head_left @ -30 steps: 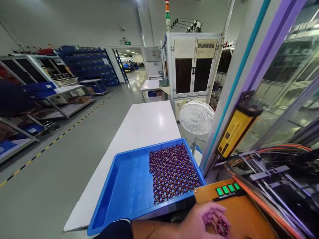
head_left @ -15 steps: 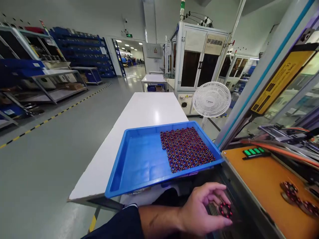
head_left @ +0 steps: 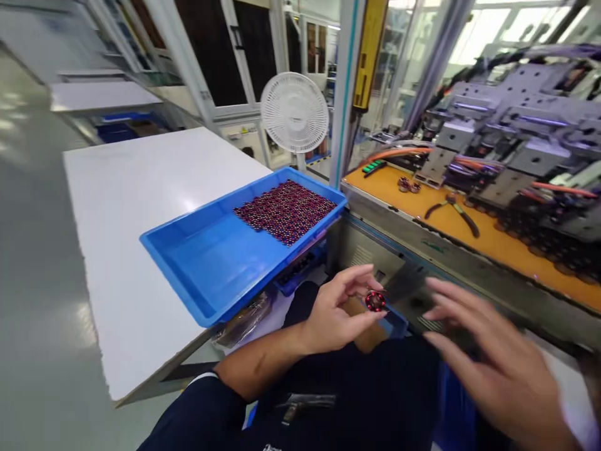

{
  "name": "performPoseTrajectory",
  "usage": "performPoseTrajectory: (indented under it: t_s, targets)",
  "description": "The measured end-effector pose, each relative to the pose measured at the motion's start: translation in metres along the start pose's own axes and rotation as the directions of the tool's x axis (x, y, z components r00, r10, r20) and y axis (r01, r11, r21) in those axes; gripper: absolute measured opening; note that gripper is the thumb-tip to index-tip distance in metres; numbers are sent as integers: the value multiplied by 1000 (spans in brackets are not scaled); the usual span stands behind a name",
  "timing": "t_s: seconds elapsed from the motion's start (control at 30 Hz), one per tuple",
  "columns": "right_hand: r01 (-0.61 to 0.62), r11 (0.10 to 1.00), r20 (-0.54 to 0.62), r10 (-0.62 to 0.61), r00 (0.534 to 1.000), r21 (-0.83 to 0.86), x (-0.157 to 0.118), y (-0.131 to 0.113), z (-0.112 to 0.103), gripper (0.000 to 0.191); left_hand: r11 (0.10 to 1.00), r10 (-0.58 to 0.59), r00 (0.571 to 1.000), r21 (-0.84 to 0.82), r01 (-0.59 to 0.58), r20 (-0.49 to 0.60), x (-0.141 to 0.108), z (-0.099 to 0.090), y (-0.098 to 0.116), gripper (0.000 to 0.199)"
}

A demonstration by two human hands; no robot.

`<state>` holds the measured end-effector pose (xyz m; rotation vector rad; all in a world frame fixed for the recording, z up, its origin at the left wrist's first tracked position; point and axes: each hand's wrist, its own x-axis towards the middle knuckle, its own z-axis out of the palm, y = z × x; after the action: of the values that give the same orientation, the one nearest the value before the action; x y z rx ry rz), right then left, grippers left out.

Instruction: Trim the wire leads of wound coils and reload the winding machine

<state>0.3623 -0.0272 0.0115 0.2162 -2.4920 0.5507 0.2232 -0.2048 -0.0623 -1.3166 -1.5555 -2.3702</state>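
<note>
My left hand (head_left: 335, 310) pinches a small motor stator (head_left: 375, 301) between thumb and fingertips; the round part is dark with red spots around its ring. It is held above my lap, in front of the machine's base. To its right, my right hand (head_left: 488, 351) is raised with thumb and fingers apart, slightly smeared by motion, and nothing shows in it. A blue tray (head_left: 201, 269) on the white table holds many similar stators (head_left: 291, 210), packed together on its far right side.
The white table (head_left: 131, 188) reaches away on the left. A white fan (head_left: 295, 113) stands behind the tray. On the right, the machine's orange bench (head_left: 404, 200) carries pliers (head_left: 451, 210), two loose stators (head_left: 408, 185) and metal fixtures (head_left: 507, 119).
My view has turned to the right and down. My right hand has come into view. The left hand still holds the stator, now nearer the middle of the picture.
</note>
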Motion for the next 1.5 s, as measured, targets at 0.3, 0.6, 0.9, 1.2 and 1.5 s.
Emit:
performPoseTrajectory:
  t_s: [0.3, 0.6, 0.9, 1.2, 1.5]
  targets:
    - [-47, 979, 257, -5, 966, 196, -32, -53, 31, 12, 996, 3, 997, -94, 4, 76, -33, -1, 5, 79]
    - [-376, 724, 227, 300, 926, 577, -44, -24, 49, 22, 995, 2, 993, -95, 9, 118, -42, 3, 6, 72]
    - [-508, 206, 314, 579, 753, 836, -43, -40, 80, 27, 999, 16, 984, -33, -10, 178, -46, 14, 1, 69]
    - [-485, 233, 261, 612, 747, 843, -68, -28, 80, 16, 997, -13, 957, -64, 33, 291, -48, 9, -5, 73]
    - [-432, 192, 235, 616, 752, 881, -68, -36, 91, 22, 864, -231, 925, -374, 338, 302, -50, 12, -10, 58]
